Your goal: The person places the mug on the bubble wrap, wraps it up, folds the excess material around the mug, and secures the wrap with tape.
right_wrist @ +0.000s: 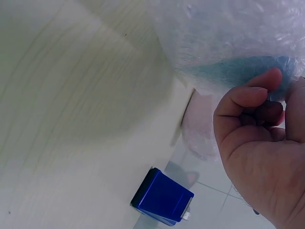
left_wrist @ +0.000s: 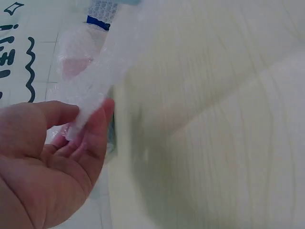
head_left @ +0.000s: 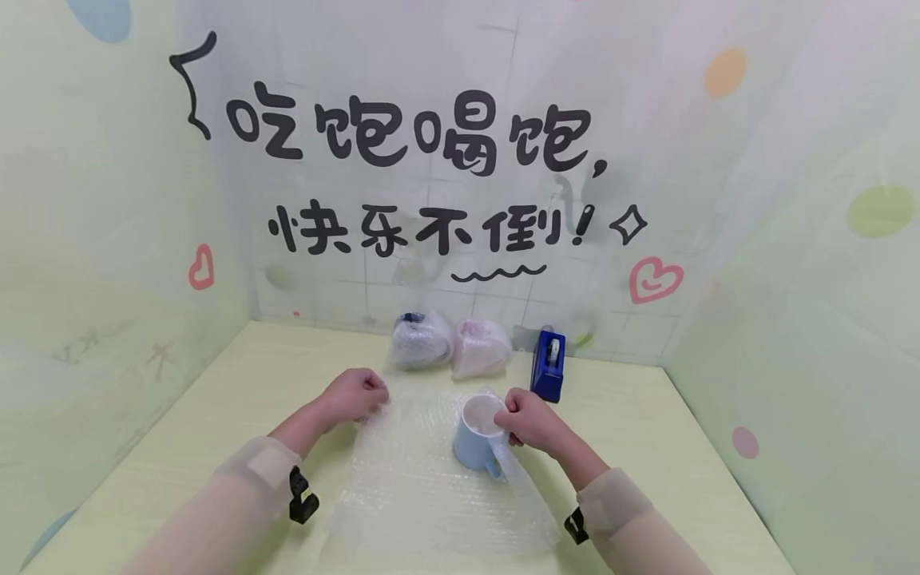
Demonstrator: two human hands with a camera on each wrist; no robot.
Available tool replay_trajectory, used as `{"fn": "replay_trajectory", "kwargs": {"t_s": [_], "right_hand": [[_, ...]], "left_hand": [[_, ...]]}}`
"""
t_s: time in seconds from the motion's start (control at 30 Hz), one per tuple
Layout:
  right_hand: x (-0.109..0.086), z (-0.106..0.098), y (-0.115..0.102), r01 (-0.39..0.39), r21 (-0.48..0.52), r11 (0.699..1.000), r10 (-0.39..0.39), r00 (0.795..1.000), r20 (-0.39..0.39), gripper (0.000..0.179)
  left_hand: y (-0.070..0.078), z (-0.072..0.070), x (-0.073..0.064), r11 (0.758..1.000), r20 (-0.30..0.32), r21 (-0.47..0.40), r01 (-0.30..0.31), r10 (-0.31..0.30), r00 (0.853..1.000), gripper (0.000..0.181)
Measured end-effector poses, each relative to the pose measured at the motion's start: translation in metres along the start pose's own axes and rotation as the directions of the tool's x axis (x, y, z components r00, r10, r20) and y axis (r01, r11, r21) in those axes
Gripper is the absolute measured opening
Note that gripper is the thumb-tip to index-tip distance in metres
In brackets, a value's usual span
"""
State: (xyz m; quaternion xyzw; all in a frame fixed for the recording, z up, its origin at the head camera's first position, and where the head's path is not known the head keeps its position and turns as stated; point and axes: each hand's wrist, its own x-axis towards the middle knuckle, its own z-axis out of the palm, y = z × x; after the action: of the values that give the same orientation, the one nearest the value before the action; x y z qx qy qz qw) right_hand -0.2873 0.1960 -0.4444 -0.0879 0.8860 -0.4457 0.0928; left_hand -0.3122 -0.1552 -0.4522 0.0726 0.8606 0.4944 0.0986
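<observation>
A sheet of clear bubble wrap point(head_left: 410, 471) lies over the table, and a light blue mug point(head_left: 470, 449) stands upright on its right part, mouth up and handle toward the near side. My left hand point(head_left: 354, 395) pinches the far left edge of the sheet; in the left wrist view the bubble wrap point(left_wrist: 126, 40) runs between thumb and fingers, lifted off the table. At the mug's right, my right hand point(head_left: 532, 419) grips the sheet's right edge, raised against the mug. Through the bubble wrap point(right_wrist: 214, 28) in the right wrist view, the mug's blue shows beside my curled fingers.
Two bubble-wrapped bundles sit at the back by the wall, one with dark blue point(head_left: 420, 343), one pinkish point(head_left: 481, 349). A blue tape dispenser point(head_left: 549, 371) stands right of them. Printed curtain walls point(head_left: 776, 319) enclose the table point(head_left: 632, 447) on three sides.
</observation>
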Motion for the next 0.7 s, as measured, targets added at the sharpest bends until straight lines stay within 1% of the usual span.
{"fn": "replay_trajectory", "kwargs": {"t_s": [0.1,0.2,0.33,0.43,0.5,0.6,0.7], "right_hand": [[0.001,0.000,0.000,0.005,-0.003,1.000,-0.005,1.000,-0.007,0.026],[0.001,-0.001,0.000,0.004,0.000,1.000,-0.004,1.000,-0.007,0.026],[0.001,0.000,0.000,0.007,0.008,1.000,-0.007,1.000,0.000,0.026],[0.001,0.001,0.000,0.002,0.009,1.000,-0.002,1.000,0.000,0.026],[0.001,0.001,0.000,0.000,0.011,1.000,0.000,1.000,0.000,0.026],[0.002,0.001,0.001,-0.002,0.014,1.000,0.002,1.000,0.002,0.025],[0.001,0.000,0.002,0.002,0.018,1.000,-0.002,1.000,0.002,0.024]], "left_hand": [[0.011,0.005,0.001,0.994,0.033,-0.076,-0.075,0.078,0.996,0.015],[0.025,0.011,0.001,0.981,0.076,-0.149,-0.121,0.133,0.988,0.015],[0.041,0.024,0.000,0.965,0.115,-0.206,-0.163,0.189,0.975,0.017],[0.053,0.037,-0.003,0.958,0.138,-0.214,-0.189,0.221,0.965,0.017],[0.061,0.047,-0.005,0.958,0.148,-0.203,-0.203,0.235,0.961,0.016],[0.074,0.061,-0.009,0.957,0.159,-0.161,-0.243,0.268,0.950,0.017],[0.082,0.069,-0.010,0.953,0.182,-0.117,-0.281,0.299,0.937,0.023]]}}
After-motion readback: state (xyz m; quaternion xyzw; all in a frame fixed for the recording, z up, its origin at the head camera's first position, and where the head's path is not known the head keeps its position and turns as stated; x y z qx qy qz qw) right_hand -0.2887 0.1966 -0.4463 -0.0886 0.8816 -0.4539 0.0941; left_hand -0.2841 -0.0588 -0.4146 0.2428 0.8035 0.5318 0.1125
